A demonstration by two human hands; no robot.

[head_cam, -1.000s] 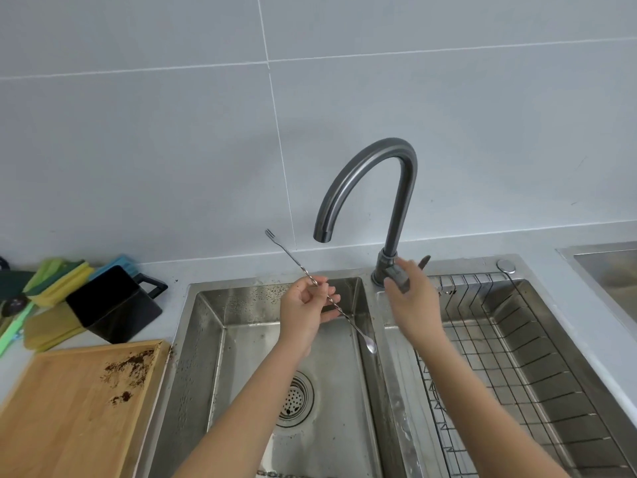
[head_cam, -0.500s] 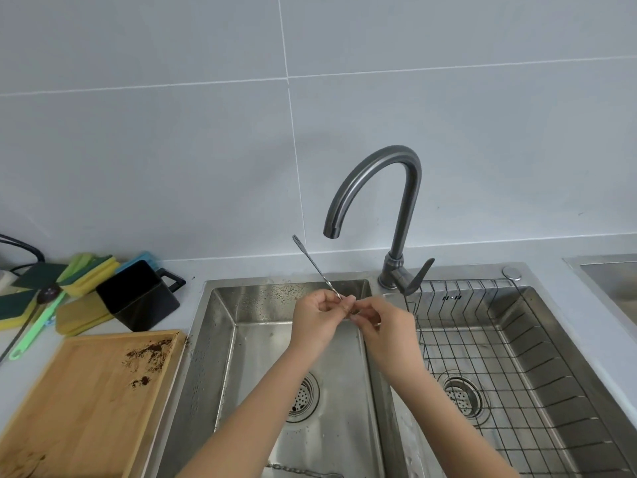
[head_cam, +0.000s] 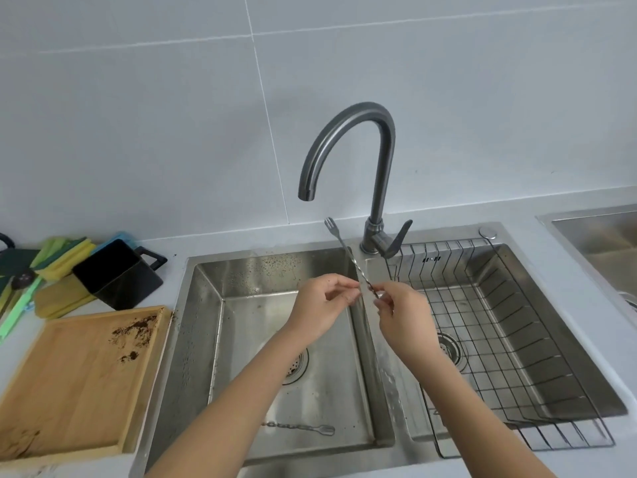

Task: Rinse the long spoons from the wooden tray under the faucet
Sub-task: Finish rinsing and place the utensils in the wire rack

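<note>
From the head view, both hands meet over the divider of the double sink point(head_cam: 203, 298): the left hand point(head_cam: 322, 305) and right hand point(head_cam: 401, 310) each pinch the twisted stem of a long bar spoon point(head_cam: 348, 255), whose forked end points up just below the spout of the faucet point(head_cam: 348, 150), where no water can be seen running. A second long spoon point(head_cam: 300, 427) lies in the left basin and the wooden tray point(head_cam: 69, 381) holds only brown crumbs, so the rinsing looks near its end. The held spoon's bowl is hidden behind the right hand's fingers.
</note>
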